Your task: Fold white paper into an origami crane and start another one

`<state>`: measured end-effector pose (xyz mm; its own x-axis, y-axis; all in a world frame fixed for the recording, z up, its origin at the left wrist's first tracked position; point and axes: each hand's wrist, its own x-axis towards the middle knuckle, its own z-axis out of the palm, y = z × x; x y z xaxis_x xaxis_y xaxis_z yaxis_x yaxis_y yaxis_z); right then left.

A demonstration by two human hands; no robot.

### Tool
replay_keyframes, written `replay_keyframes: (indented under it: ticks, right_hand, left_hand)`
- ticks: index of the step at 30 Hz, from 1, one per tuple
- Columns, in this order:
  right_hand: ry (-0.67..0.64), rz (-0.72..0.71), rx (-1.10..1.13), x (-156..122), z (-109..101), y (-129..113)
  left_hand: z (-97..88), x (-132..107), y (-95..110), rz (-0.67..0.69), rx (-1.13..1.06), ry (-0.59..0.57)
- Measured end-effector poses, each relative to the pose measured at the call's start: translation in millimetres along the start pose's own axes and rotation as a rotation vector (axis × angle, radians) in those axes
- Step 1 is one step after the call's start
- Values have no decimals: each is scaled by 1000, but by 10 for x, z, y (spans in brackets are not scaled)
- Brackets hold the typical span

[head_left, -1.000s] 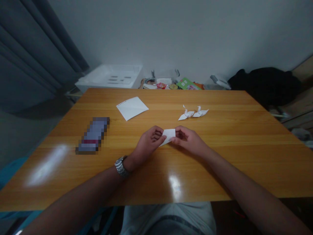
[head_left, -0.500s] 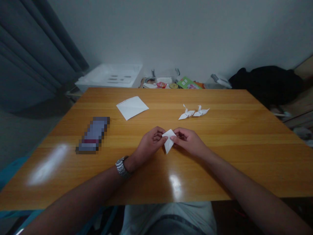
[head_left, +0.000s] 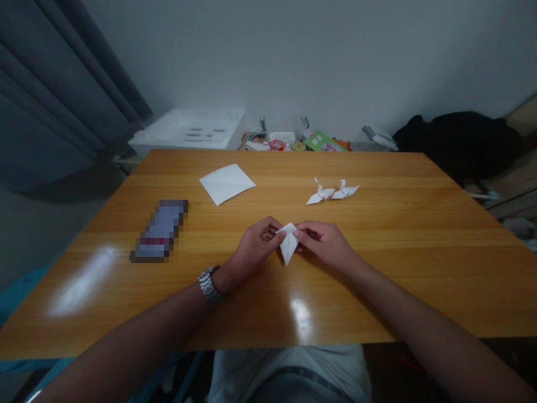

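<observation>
A small folded white paper [head_left: 289, 244] is pinched between both hands just above the wooden table [head_left: 377, 280], its point hanging toward me. My left hand [head_left: 255, 247], with a metal watch [head_left: 208, 285] on its wrist, grips the paper's left edge with curled fingers. On the other side, my right hand [head_left: 325, 243] pinches the right edge. Two finished white paper cranes [head_left: 331, 192] lie farther back on the right. A flat white sheet [head_left: 227, 183] lies at the back left.
A blurred-out rectangular object [head_left: 160, 230] lies on the table's left. Behind the table stand a white plastic bin [head_left: 188, 131], some small clutter [head_left: 293, 143] and a dark bag [head_left: 457, 140]. A dark curtain [head_left: 50, 95] hangs at the left.
The paper was held flat and wide; it has since been turned and folded narrower, so that it now hangs as a downward-pointing shape. Both hands stayed in place.
</observation>
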<state>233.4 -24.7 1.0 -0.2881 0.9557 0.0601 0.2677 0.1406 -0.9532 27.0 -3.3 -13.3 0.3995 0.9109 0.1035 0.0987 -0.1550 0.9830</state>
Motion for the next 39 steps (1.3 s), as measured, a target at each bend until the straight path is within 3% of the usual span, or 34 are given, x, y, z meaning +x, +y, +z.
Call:
replay_keyframes:
  ticks: [10, 21, 39]
  right_hand:
    - [60, -20, 76, 4, 31, 12]
    - [183, -146, -201, -38, 67, -57]
    - [64, -97, -31, -26, 84, -4]
  left_hand:
    - [5, -8, -14, 56, -74, -1]
    - [42, -32, 55, 47, -28, 78]
    - [6, -11, 59, 47, -49, 21]
